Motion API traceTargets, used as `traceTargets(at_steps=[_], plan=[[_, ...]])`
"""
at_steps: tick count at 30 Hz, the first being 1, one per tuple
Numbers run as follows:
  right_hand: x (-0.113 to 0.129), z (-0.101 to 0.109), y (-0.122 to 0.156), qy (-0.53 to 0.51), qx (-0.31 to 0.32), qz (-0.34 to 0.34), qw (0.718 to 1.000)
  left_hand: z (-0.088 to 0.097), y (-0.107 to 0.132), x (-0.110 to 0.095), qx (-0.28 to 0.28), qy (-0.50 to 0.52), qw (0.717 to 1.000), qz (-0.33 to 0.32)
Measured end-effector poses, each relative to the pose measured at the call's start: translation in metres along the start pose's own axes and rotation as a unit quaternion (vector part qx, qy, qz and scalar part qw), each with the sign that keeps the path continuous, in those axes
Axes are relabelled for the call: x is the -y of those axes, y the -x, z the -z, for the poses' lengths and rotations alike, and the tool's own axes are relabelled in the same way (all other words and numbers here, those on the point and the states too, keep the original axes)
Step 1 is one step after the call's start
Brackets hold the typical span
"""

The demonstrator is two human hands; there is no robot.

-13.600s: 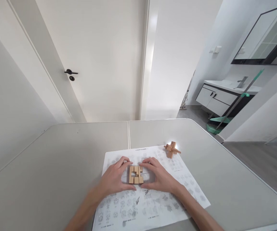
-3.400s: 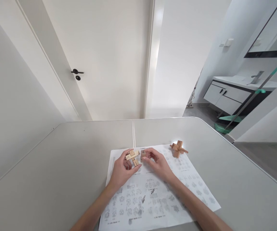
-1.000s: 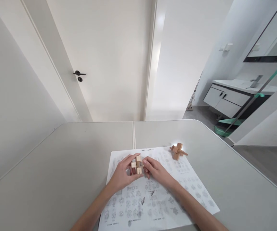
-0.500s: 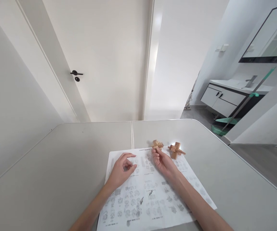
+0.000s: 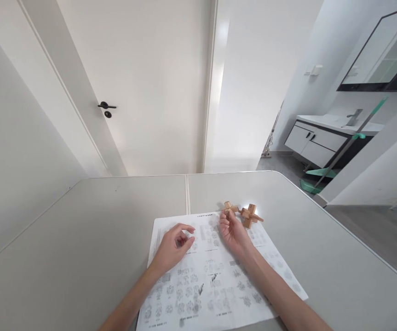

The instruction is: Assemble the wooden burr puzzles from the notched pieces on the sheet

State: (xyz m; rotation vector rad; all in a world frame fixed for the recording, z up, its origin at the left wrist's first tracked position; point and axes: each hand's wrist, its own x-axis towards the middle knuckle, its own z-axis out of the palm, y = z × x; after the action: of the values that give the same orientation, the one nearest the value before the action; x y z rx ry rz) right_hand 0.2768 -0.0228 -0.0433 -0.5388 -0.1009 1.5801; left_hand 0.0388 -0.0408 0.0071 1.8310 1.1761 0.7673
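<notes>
My right hand (image 5: 231, 230) reaches to the far edge of the printed sheet (image 5: 215, 276) and pinches a small wooden burr puzzle (image 5: 230, 208) between its fingertips. Just to the right of it, almost touching, stands a second wooden burr puzzle (image 5: 251, 215) on the grey table (image 5: 81, 239). My left hand (image 5: 175, 243) rests on the left part of the sheet. Its fingers are loosely curled and hold nothing.
The sheet carries rows of small puzzle diagrams. A seam runs down the table's middle (image 5: 186, 193). Behind the table is a white door with a black handle (image 5: 106, 107). At the right an open doorway shows a vanity (image 5: 317, 140) and a green mop (image 5: 353, 138).
One second ago both hands held the assembled puzzle over the sheet. Since then my right hand has carried it to the far right beside the other puzzle, and my left hand let go.
</notes>
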Motion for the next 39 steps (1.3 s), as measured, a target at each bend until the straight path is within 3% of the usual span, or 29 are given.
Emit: traceTargets(at_steps=[6,14,27,33,39], plan=[[-0.009,-0.003,0.005,0.022,-0.006,-0.004,1.000,-0.002,-0.002,0.001,0.004,-0.001,1.000,0.004],[-0.019,-0.016,0.019,0.172,0.067,-0.011,0.983,0.001,-0.005,0.002,0.001,0.006,1.000,-0.003],[0.005,-0.002,0.008,0.079,-0.004,0.092,0.993,0.004,-0.004,0.006,0.003,0.006,1.000,0.008],[0.014,0.007,0.000,0.056,-0.011,0.126,0.990,0.004,-0.006,0.011,0.004,0.006,1.000,0.014],[0.015,0.006,0.000,0.105,0.012,0.133,0.985,0.004,-0.007,0.013,0.008,0.015,1.000,0.011]])
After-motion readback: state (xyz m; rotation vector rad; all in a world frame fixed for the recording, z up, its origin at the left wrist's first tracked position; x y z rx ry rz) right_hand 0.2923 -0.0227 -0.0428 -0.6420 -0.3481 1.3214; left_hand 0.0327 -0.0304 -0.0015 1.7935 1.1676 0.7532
